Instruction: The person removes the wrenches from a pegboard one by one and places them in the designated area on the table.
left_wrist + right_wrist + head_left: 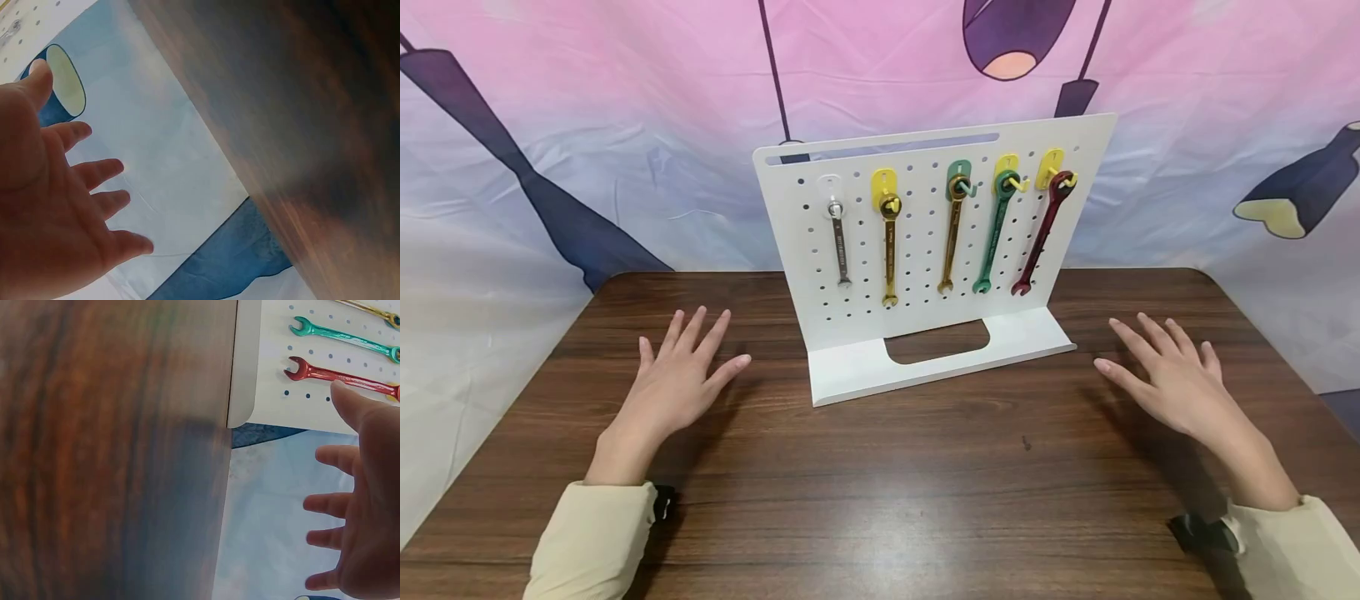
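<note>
A white pegboard stand [925,333] sits upright at the middle back of a dark wooden table [880,500]. Several wrenches hang on its hooks: silver [840,242], yellow [890,250], gold [952,237], green [992,237] and red [1041,237]. My left hand [681,379] hovers flat over the table left of the stand, fingers spread, holding nothing. My right hand [1172,379] is spread the same way to the right of the stand. In the right wrist view the right hand [359,506] shows with the red wrench [337,375] and green wrench [344,337] behind it. The left hand [56,206] is bare in its wrist view.
A pink and pale blue printed cloth [587,125] hangs behind and around the table. The stand's base lip [865,371] has an oval cut-out [937,343] at the front. Cream sleeves [595,542] cover both forearms.
</note>
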A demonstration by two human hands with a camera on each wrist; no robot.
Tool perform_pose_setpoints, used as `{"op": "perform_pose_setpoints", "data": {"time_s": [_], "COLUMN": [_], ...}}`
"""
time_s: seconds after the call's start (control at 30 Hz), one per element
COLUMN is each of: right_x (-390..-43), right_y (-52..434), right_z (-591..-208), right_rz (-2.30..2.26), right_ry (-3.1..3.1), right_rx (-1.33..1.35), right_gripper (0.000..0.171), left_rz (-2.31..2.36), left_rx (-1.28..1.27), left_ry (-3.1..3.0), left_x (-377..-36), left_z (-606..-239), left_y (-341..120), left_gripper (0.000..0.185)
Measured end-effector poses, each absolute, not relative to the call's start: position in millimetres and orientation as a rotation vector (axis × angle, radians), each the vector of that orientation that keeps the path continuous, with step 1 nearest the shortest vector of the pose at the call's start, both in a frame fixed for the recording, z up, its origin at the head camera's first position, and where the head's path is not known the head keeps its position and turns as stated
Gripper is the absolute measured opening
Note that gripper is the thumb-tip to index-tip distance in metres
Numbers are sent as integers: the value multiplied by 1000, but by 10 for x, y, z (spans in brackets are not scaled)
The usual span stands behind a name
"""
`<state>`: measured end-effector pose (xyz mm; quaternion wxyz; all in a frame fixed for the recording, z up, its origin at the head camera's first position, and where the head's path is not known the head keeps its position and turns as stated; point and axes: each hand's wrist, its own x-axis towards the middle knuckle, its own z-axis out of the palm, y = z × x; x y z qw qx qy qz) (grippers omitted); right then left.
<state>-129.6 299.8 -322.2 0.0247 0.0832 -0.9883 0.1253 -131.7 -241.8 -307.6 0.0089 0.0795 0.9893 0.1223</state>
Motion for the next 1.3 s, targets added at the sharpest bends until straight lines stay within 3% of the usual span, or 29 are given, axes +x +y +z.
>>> {"op": "perform_pose_setpoints", "data": {"time_s": [0.6, 1.3], "right_x": [-1306, -1471], "right_y": [3073, 2992], "right_z": [-3228, -3056], "right_rz": [460, 691], "right_ry": [-3071, -3085], "right_rx": [296, 410], "right_gripper": [65, 59], "left_rz": [476, 568], "left_rx": [286, 365], "left_ry": [3071, 3068], "left_x": [-1340, -1601], "left_z": [-3042, -2854], "left_y": [-2433, -2205], "left_gripper": [75, 71]}}
